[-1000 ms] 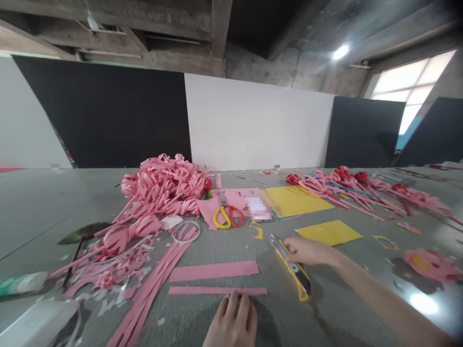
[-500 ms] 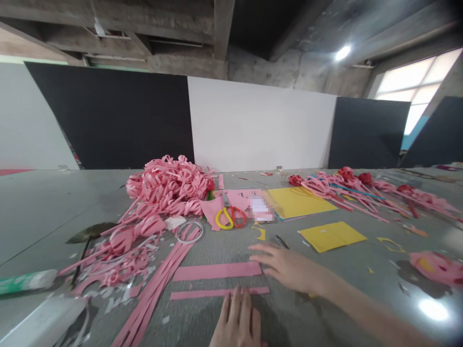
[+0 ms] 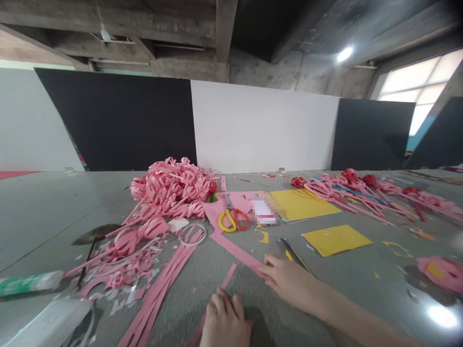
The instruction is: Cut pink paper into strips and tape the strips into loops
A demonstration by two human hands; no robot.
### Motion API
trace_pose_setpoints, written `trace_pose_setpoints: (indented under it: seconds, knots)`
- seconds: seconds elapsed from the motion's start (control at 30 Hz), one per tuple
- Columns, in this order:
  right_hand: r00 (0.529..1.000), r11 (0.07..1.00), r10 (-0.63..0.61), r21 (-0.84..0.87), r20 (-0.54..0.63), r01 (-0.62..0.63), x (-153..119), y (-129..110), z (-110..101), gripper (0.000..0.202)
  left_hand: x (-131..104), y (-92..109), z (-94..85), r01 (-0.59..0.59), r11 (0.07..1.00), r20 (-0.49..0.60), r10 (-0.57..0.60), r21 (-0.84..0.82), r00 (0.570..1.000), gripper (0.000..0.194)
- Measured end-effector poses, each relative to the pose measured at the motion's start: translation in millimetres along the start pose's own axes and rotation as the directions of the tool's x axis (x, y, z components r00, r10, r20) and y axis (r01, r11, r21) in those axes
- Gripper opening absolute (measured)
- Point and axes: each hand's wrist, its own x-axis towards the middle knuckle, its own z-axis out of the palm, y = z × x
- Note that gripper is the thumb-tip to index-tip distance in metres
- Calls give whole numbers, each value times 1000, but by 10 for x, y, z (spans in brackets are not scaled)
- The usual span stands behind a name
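My left hand (image 3: 226, 318) is low in the head view, its fingers curled on a narrow pink strip (image 3: 229, 275) that slants under it. To its right, my right hand (image 3: 285, 277) pinches the near end of a wider pink strip (image 3: 237, 251), which runs diagonally up toward the scissors (image 3: 233, 220). Left of my hands lies a bundle of long pink strips (image 3: 162, 284), with a roll of clear tape (image 3: 193, 234) over its far end. Dark pens (image 3: 294, 255) rest just beyond my right wrist.
A heap of looped pink paper (image 3: 173, 185) stands at back left. Yellow sheets (image 3: 304, 203) and pink paper flowers (image 3: 439, 272) lie on the right. A green-and-white tube (image 3: 31, 283) and a clear box (image 3: 47, 323) sit at left.
Both pink strips have turned from lying level to slanting. My right hand has closed on the wider strip's end, and my left hand has moved slightly left, its fingers now curled.
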Motion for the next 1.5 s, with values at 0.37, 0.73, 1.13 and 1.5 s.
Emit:
trace_pose_setpoints:
  seconds: [0.37, 0.73, 1.13, 1.5]
  knots:
    - [973, 939, 150, -333, 174, -86, -121, -313, 111, 32, 445, -482, 24, 231, 972, 144, -225, -30, 964, 38]
    - [989, 987, 146, -60, -28, -147, -84, -363, 98, 36, 486, -532, -30, 73, 986, -35, -79, -150, 996, 29]
    - [975, 897, 200, 419, -95, -143, 58, -99, 242, 33, 383, -438, -58, 2, 532, 65, 101, -847, 993, 52]
    - [935, 670, 191, 736, -300, 100, 23, -410, 193, 25, 478, -420, -209, 234, -202, 179, 258, -951, 949, 38]
